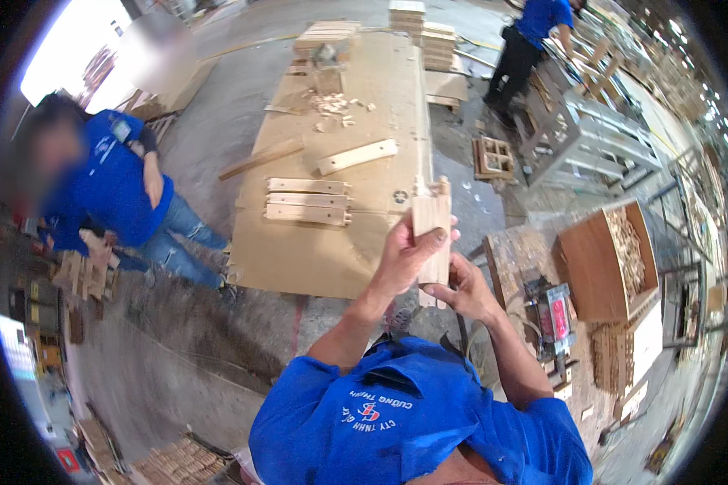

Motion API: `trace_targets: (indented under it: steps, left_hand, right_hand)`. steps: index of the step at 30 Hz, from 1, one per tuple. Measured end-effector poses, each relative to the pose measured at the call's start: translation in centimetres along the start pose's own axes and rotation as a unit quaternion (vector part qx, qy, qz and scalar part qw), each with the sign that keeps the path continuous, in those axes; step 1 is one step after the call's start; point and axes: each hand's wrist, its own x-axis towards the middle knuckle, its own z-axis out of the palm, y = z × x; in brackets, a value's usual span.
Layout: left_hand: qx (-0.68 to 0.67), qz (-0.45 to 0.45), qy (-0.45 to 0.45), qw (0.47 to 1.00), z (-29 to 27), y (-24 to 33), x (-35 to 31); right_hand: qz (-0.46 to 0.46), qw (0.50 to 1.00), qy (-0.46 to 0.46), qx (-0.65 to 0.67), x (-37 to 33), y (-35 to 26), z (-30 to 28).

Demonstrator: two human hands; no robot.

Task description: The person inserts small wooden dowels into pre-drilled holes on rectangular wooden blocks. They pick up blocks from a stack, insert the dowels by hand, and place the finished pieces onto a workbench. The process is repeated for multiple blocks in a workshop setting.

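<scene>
My left hand (407,257) is closed round the middle of some light wooden rails (433,217), held upright together, with dowels sticking out of their far ends. Lower down, my right hand (469,291) grips the near end of the same rails, thumb against the wood. How many pieces I hold is hard to tell. Left of my hands, three drilled rails (307,200) lie side by side on the cardboard-covered table (315,259), with dowels at their right ends. Beyond them are a loose rail with holes (358,157) and a plain wooden strip (261,158).
Small loose dowels (332,109) are heaped near the table's far end, before stacked rails (328,34). At right stand a bench with a red-fronted device (556,314) and a wooden box of dowels (603,267). One person (109,178) is at left, another (534,40) far right.
</scene>
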Motion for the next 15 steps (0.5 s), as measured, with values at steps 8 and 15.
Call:
trace_targets:
  steps: [8,15]
  left_hand:
    - [0.045,0.009,-0.044,0.998,0.7,-0.8,0.9]
    - [0.026,0.026,-0.057,0.998,0.9,0.2,0.7]
  right_hand:
    - [0.011,0.999,-0.024,0.039,0.0,0.4,-0.7]
    - [0.013,0.999,-0.03,0.011,0.5,0.2,-0.9]
